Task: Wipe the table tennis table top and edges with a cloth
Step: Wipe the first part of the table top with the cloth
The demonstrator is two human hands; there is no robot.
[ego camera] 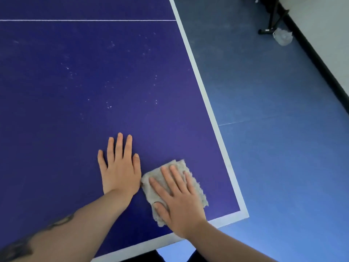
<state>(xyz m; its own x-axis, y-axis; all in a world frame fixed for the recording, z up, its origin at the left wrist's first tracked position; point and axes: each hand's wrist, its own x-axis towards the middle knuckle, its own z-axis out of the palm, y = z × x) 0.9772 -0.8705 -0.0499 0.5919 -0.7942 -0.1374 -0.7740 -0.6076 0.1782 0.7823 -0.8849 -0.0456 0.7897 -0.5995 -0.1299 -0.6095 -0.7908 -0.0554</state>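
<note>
Most of the table [56,76] beyond the cloth [196,190] looks speckled and unwiped, the right hand [179,203] pressing it flat-fingered near the corner, left hand [120,169] flat beside.

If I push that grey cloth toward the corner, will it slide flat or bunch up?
The cloth looks soft and frayed, so probably floppy; its free edges may bunch. The right hand lies flat on it, which should help it slide on the smooth-looking table.

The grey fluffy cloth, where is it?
The grey fluffy cloth lies flat under the right hand, near the blue table's bottom-right corner, beside the left hand.
</note>
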